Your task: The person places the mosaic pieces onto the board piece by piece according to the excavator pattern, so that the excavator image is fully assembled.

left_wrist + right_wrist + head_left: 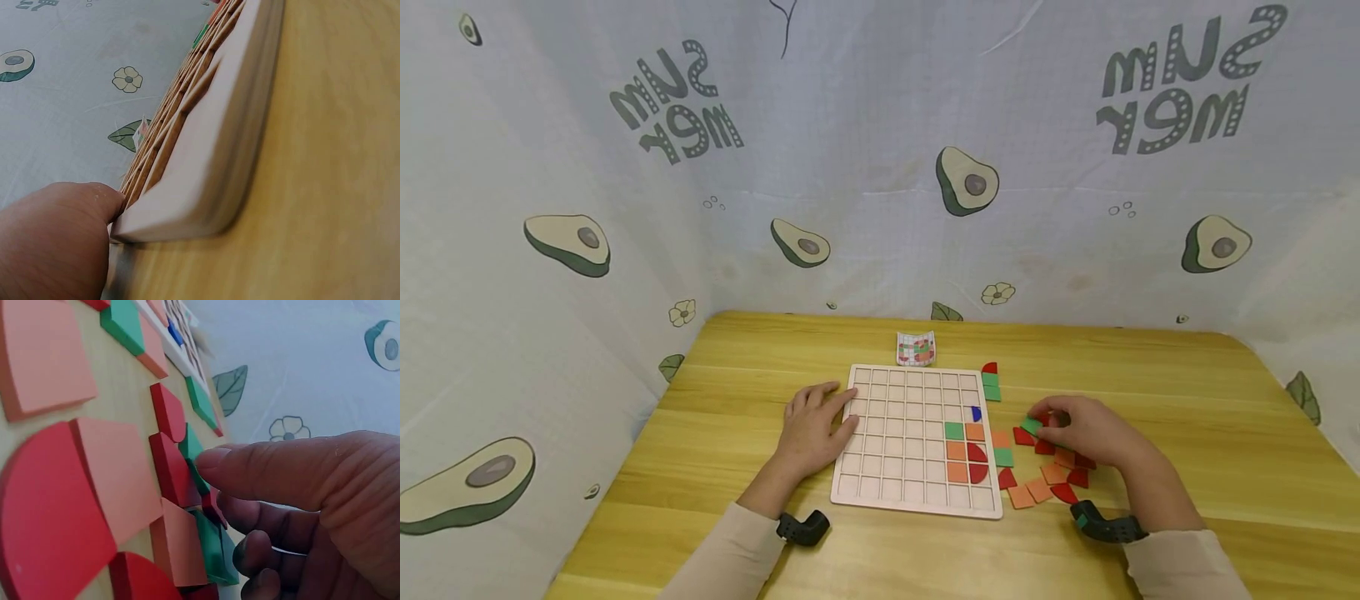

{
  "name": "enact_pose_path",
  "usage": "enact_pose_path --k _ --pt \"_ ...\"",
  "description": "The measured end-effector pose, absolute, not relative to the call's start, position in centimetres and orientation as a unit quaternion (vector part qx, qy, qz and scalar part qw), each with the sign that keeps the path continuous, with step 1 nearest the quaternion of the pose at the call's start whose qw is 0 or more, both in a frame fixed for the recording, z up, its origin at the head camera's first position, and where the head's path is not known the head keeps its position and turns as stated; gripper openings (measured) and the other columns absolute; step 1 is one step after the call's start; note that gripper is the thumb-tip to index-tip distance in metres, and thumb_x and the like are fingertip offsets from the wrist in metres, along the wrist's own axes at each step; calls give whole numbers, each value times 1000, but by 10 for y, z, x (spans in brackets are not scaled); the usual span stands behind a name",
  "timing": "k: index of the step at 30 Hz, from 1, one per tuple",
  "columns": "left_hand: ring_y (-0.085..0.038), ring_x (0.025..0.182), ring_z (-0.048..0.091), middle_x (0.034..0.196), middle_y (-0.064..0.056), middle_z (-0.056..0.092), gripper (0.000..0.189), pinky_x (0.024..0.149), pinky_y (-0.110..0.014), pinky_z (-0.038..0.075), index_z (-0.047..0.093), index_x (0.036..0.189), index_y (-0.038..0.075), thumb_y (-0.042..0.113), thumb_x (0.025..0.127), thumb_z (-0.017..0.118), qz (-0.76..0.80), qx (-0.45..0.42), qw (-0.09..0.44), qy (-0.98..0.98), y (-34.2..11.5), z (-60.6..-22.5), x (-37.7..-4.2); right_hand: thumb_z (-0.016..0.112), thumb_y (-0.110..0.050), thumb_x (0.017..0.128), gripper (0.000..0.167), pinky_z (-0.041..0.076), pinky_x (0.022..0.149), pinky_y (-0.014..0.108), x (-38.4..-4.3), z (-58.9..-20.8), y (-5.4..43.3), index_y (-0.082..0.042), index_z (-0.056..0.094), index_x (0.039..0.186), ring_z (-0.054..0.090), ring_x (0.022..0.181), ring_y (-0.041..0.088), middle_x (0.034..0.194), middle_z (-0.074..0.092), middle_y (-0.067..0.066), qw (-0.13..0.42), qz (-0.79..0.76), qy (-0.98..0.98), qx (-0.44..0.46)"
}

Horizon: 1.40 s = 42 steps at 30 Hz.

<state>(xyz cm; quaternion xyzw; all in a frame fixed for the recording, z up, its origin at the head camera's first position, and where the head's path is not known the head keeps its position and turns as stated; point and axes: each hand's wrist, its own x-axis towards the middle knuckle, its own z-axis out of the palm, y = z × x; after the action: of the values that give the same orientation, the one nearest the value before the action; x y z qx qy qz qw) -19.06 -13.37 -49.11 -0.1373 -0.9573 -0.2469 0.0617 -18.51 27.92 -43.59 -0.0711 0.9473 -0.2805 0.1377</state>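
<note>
A pale wooden grid board [891, 492] lies flat, with green, orange, red and blue pieces in cells at its right side. My left hand [811, 429] rests at the board's left edge, fingers spread and the thumb over the rim. In the left wrist view, the thumb [69, 231] touches the board's frame [181, 212]. My right hand [1086, 425] is over the loose pieces right of the board, pinching a green tile [1031, 426] between thumb and forefinger. The right wrist view has the thumb [250, 469] against this green tile [192, 453], with the other fingers curled behind.
Around the right hand lie loose red quarter-circle pieces [1064, 492] and orange squares [1021, 497]. More green tiles [991, 386] sit along the board's right edge. A small printed pattern card [916, 349] stands behind the board, before a hanging cloth [865, 167].
</note>
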Motion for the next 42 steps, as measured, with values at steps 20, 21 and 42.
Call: enact_pose_path --k 20,21,42 --pt "-43 143 37 153 -13 50 46 113 -66 29 59 146 25 39 102 57 -248 -141 60 -957 -133 -491 -189 75 -26 93 24 40 59 29 -187 -444 272 -6 68 105 48 68 17 78 54 2 117 -246 960 -66" --pt "-43 143 36 153 -13 49 47 113 -65 28 59 146 25 40 102 57 -248 -140 59 -957 -133 -491 -189 75 -26 93 25 40 59 28 -187 -443 271 -6 68 105 48 68 17 78 54 2 114 -244 961 -68" --pt "-43 143 36 154 -13 49 47 114 -66 28 58 146 25 39 102 56 -249 -139 56 -957 -134 -490 -191 74 -28 94 24 38 59 25 -195 -435 206 -9 70 109 47 65 13 72 52 -2 103 -256 951 -143"
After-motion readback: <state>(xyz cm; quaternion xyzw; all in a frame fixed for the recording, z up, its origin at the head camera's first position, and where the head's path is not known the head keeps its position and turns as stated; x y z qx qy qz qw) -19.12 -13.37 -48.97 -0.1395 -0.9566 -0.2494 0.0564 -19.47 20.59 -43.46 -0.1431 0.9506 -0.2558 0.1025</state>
